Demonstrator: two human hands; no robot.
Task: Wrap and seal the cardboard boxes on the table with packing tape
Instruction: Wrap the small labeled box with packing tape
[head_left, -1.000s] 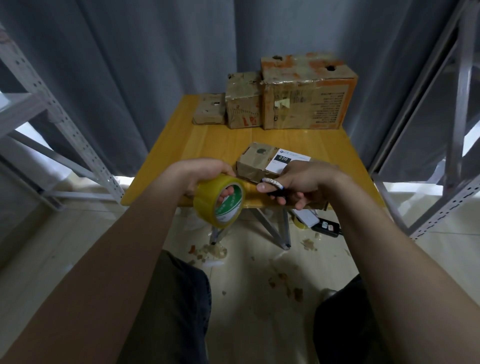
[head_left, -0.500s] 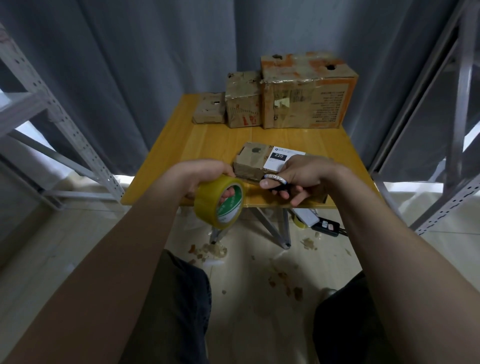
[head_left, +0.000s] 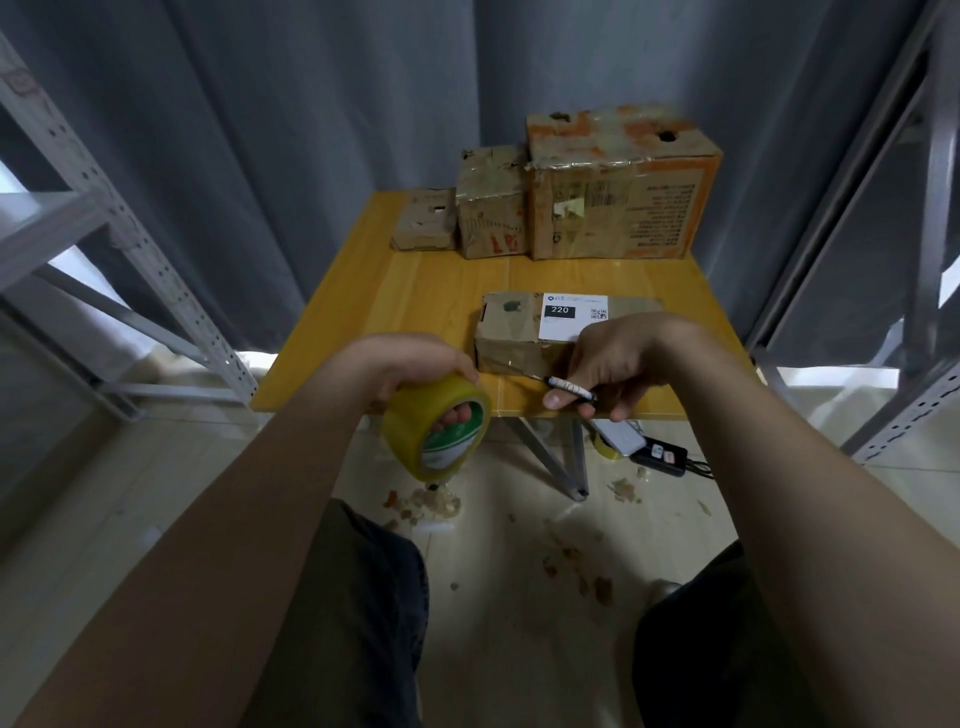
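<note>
A flat cardboard box (head_left: 511, 332) with a white label marked 220 lies near the front edge of the yellow wooden table (head_left: 415, 291). My left hand (head_left: 410, 364) grips a yellow roll of packing tape (head_left: 434, 426) just off the table's front edge, fingers through its core. My right hand (head_left: 613, 364) holds a small pen-like cutter (head_left: 569, 387) in front of the box, its tip pointing at the box's lower front edge. A strip of tape seems to run from the roll toward the box, but it is hard to make out.
Three worn boxes stand along the table's back edge: a small one (head_left: 423, 223), a medium one (head_left: 493, 208) and a large one (head_left: 618, 182). Grey metal racks flank the table. On the floor lie tape scraps, a power strip (head_left: 660, 454) and a phone.
The box has turned squarer to the table's edge. My right hand with the cutter has shifted slightly right and forward. The tape roll has dropped a little below the table's edge.
</note>
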